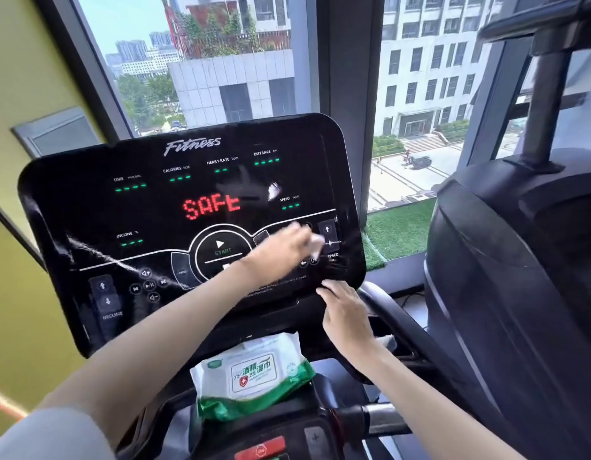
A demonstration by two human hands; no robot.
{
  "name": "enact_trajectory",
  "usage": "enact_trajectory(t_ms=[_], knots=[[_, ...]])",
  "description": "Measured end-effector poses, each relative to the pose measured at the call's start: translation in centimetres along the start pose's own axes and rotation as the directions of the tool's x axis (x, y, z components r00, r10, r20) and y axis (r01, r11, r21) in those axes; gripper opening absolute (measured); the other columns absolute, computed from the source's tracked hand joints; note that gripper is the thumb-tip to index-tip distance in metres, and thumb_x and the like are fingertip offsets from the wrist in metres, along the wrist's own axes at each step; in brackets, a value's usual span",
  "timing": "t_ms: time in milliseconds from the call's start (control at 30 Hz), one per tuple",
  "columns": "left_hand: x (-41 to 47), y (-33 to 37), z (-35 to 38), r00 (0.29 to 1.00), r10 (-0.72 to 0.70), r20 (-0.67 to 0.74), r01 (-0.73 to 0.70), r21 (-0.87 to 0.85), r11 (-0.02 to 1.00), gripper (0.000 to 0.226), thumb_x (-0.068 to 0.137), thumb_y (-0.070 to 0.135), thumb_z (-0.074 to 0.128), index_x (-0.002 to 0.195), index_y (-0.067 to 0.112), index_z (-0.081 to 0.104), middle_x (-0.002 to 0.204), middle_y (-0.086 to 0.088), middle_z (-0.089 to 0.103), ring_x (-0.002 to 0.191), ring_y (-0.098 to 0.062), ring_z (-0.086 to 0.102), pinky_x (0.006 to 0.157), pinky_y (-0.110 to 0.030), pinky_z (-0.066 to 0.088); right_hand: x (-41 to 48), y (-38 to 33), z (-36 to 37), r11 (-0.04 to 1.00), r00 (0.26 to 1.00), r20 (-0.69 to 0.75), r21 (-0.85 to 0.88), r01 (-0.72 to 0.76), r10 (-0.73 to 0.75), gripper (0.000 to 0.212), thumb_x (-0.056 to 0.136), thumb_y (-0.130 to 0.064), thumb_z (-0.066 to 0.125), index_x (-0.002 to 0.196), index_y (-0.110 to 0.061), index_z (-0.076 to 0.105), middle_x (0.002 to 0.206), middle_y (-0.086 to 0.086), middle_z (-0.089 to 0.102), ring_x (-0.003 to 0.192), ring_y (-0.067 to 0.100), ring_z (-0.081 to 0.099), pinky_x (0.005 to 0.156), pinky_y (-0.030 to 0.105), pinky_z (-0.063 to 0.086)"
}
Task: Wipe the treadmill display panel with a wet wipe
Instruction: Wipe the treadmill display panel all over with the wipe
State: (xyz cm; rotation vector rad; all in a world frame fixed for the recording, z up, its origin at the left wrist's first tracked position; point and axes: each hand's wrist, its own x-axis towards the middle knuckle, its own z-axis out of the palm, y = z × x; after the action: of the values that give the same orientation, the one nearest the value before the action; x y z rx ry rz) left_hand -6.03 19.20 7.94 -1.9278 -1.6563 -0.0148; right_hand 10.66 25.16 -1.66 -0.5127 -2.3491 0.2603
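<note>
Two hands up: left hand (281,250) grips wet wipe (316,243) against display panel (148,214) — right hand (345,313) open, fingers straight, touching its lower edge.

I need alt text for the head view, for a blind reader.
A person's left hand holds a white wet wipe against the right side of a glossy black treadmill display panel showing red "SAFE". The right hand rests on the panel's lower right edge; a green-and-white wipe pack lies below.

Your left hand (282,249), right of centre, is motion-blurred and hides most of the wet wipe (316,243); your forearm (188,310) covers the lower START ring (197,257) on the display panel (88,207).
</note>
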Motion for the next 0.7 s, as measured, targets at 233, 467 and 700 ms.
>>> enact_trajectory(t_ms=[233,467,700], knots=[[-0.6,-5.7,-3.9,0.943,-0.314,-0.11,0.309,-0.06,0.949,0.043,0.075,-0.007,0.053,0.116,0.006,0.058,0.088,-0.009,0.051,0.08,-0.021,0.044,0.061,-0.044,0.049,-0.5,-0.5,-0.1,0.994,0.997,0.051,-0.089,0.057,-0.053,0.044,0.051,0.013,0.069,0.093,-0.001,0.069,0.093,0.008,0.065,0.084,0.026,0.062,0.076,0.033,0.054],[-1.8,-0.6,-0.8,0.975,-0.221,-0.014,0.22,-0.074,0.973,0.059,0.067,-0.012,0.057,0.124,0.004,0.051,0.102,-0.015,0.045,0.089,-0.026,0.035,0.053,-0.041,0.051,-0.6,-0.7,0.3,0.992,0.998,0.04,-0.113,0.057,-0.052,0.04,0.052,0.013,0.067,0.089,-0.001,0.068,0.089,0.007,0.064,0.081,0.026,0.061,0.074,0.031,0.053],[-4.0,-2.2,-1.0,0.953,-0.284,-0.107,0.285,-0.013,0.959,0.047,0.066,-0.006,0.062,0.111,0.008,0.058,0.09,-0.01,0.045,0.083,-0.025,0.041,0.042,-0.034,0.048,-0.6,-0.8,0.6,0.989,0.996,0.078,-0.136,0.053,-0.042,0.055,0.058,0.013,0.067,0.112,0.002,0.062,0.106,0.014,0.065,0.094,0.029,0.061,0.083,0.037,0.054]])
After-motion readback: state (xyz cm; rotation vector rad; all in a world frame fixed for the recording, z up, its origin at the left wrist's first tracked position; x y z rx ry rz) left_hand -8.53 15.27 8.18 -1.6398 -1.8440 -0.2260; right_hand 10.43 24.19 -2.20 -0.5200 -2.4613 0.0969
